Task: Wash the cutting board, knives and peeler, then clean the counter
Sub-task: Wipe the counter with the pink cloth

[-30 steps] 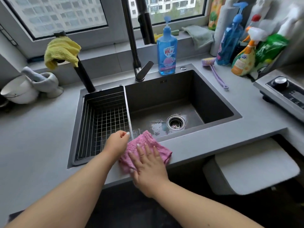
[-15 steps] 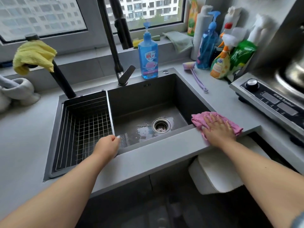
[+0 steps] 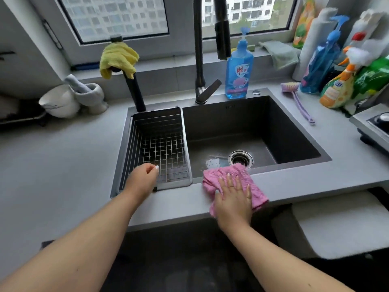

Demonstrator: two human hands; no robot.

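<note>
Head view, looking down on a grey counter (image 3: 63, 165) with a dark sink (image 3: 263, 123) set into it. On the narrow strip of counter along the near edge of the sink, the right hand (image 3: 232, 197) lies flat with fingers straight and spread on a pink cloth (image 3: 229, 175), pressing it down; the far edge of the cloth reaches over the sink rim toward the drain (image 3: 240, 158), and its near corner hangs slightly past the counter's front edge. The left hand (image 3: 143, 178) is at the near rim of the wire basket (image 3: 157, 144) that fills the left part of the sink; its fingers are curled, but whether they grip the rim I cannot tell. The two hands are apart, with bare strip between them. Left of the sink the counter runs wide and bare as far as a white bowl (image 3: 61, 102) and a mortar (image 3: 92, 95) at the far wall. Far of the sink stand the tap (image 3: 200, 60) and a blue soap bottle (image 3: 239, 68); a yellow cloth (image 3: 117, 59) hangs on a black post. Right of the sink a purple brush (image 3: 299, 100) lies on the counter, with spray bottles (image 3: 341, 85) crowded behind it and a stove (image 3: 376, 125) at the right edge.
</note>
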